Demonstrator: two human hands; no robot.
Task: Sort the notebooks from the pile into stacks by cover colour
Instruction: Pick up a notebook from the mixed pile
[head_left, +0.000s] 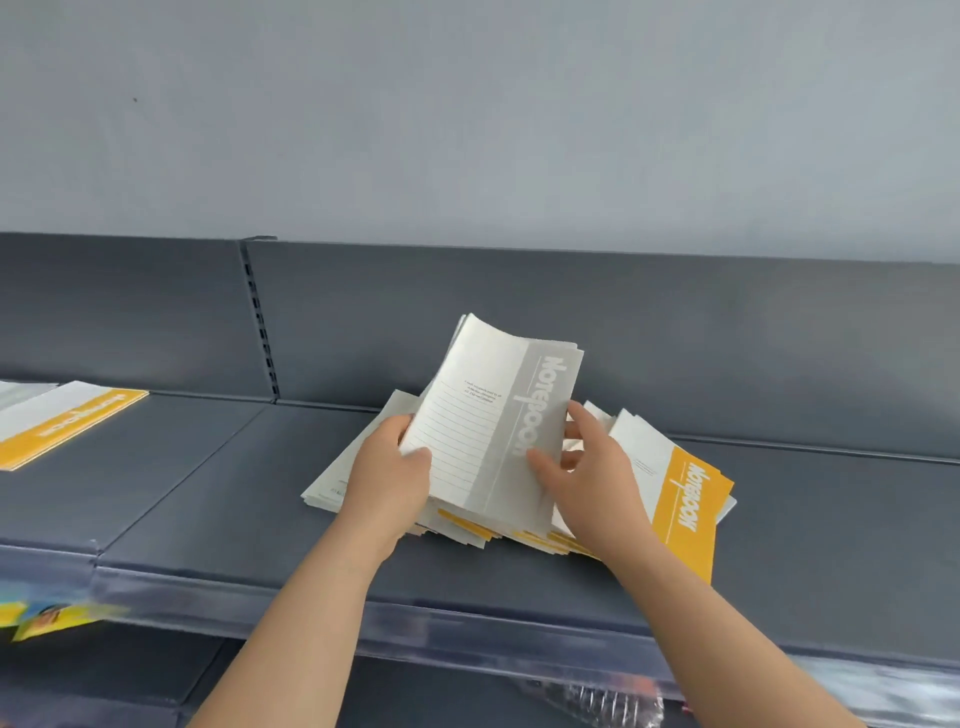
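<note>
A grey-banded white notebook (493, 410) is tilted up off the pile (332, 483) of notebooks at the middle of the shelf. My left hand (389, 467) grips its left edge with the thumb on the cover. My right hand (587, 467) holds its right edge, thumb on the grey band and fingers behind. A yellow-banded notebook (680, 499) lies on the pile's right side. Yellow edges show under the lifted notebook. At the far left of the shelf lies a stack topped by a yellow-banded notebook (67, 421).
The dark grey shelf (218, 499) has a back panel (727, 353) and a clear plastic front rail (467, 623). Bright yellow items (36, 618) sit on a lower level at the left, and a plastic-wrapped spiral item (608, 701) lies below.
</note>
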